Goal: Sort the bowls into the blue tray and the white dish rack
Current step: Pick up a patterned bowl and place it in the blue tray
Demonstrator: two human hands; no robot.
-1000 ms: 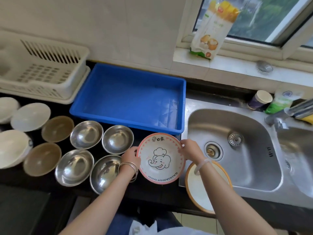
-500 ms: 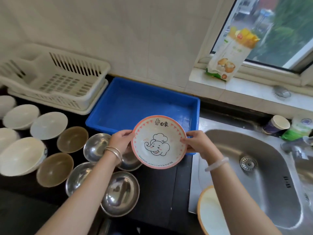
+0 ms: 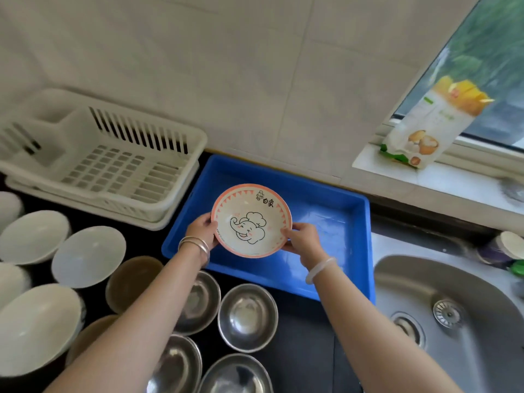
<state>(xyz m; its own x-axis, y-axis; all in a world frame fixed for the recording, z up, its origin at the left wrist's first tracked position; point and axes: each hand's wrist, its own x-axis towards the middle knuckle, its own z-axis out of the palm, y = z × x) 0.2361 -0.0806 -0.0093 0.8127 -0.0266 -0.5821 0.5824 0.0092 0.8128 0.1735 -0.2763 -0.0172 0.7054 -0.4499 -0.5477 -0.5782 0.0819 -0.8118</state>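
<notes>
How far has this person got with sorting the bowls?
Barely started. Done: nothing that shows; no bowl is visible in the blue tray or the white dish rack. In hand: the left hand and right hand hold the elephant bowl above the tray. Left: the steel bowls, brown bowls and white bowls, all sitting on the dark counter.

Both arms extended forward.
Left hand [image 3: 200,229] and right hand [image 3: 303,241] each grip opposite edges of one bowl [image 3: 251,221].

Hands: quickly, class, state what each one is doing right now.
Left hand: grips the elephant bowl, left rim.
Right hand: grips the same bowl, right rim.
</notes>
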